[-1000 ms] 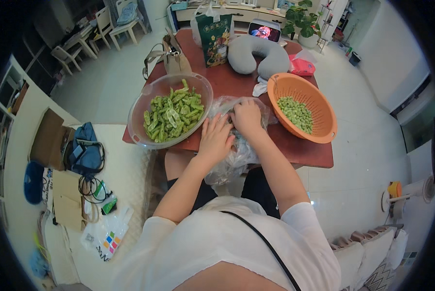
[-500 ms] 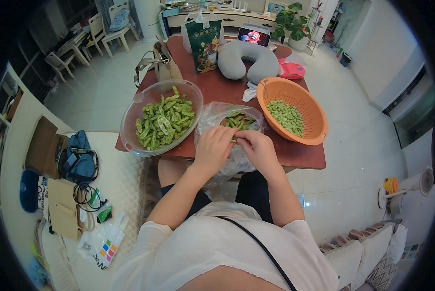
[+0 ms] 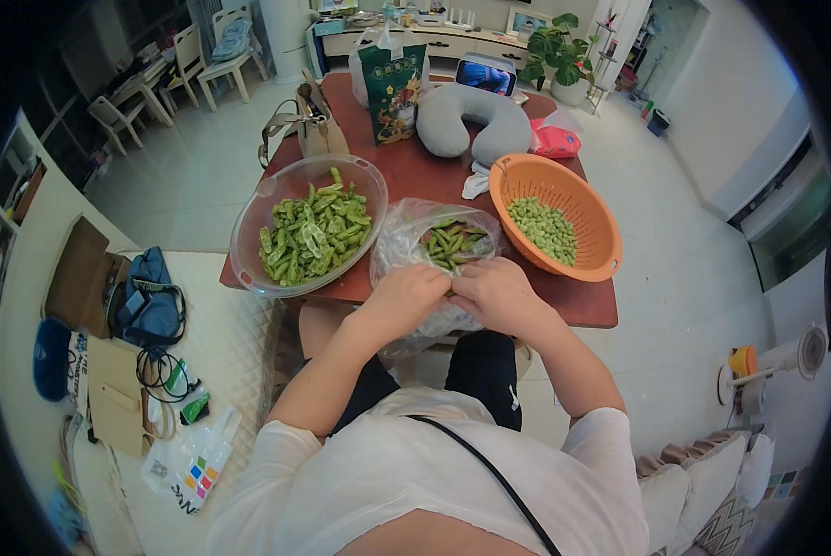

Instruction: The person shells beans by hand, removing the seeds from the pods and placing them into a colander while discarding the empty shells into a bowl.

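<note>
My left hand [image 3: 415, 292] and my right hand [image 3: 485, 292] meet over the near edge of a clear plastic bag [image 3: 392, 236], both with fingers closed on what looks like a green pod, mostly hidden by the fingers. Several green pods [image 3: 457, 243] lie in the bag's opening just beyond my knuckles. To the left, a translucent bowl [image 3: 247, 236] holds many green pods and split shells [image 3: 314, 227]. To the right, an orange colander [image 3: 591, 227] holds shelled green beans [image 3: 541, 232].
On the red table [image 3: 406, 171] stand a handbag [image 3: 318, 134], green printed bag [image 3: 388, 93], grey neck pillow [image 3: 443, 130], propped screen [image 3: 485, 76] and pink tissue pack [image 3: 554, 139]. A sofa [image 3: 230, 343] with bags is left, a white fan [image 3: 809, 352] right.
My hands have drawn back from inside the bag toward its near edge and come together with fingers curled. The pods in the bag now show. The picture on the screen has changed.
</note>
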A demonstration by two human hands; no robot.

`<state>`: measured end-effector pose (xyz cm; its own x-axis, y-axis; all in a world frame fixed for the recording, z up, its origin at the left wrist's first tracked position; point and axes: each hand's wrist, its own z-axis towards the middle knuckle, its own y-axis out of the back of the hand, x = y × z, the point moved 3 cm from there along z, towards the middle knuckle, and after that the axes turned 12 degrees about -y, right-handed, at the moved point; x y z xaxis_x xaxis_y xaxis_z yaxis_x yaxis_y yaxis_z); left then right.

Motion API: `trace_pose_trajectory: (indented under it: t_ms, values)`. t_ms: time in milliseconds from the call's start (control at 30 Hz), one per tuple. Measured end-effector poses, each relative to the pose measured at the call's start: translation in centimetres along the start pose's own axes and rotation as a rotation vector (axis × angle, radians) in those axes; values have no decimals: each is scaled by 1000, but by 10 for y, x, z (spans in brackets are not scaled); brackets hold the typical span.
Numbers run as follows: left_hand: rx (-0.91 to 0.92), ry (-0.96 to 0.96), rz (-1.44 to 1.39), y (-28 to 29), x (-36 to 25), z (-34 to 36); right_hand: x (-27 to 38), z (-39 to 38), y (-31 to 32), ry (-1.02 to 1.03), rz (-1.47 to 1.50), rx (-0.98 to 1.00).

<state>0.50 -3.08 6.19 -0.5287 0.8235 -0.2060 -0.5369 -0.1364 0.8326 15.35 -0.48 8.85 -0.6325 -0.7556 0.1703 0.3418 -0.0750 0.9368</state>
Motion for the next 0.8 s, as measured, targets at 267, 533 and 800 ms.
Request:
trace_pose_trajectory:
  t_ms: [267,533,800]
  values:
    - [8,-5,-265,13,-4,-1,6,4,11,66,253,-27]
    - [-131,232,-725,0,4,-3,-1,12,3,50,434,-176]
    - [-241,470,-1060,-25,18,2,-7,16,-8,-3,334,-353]
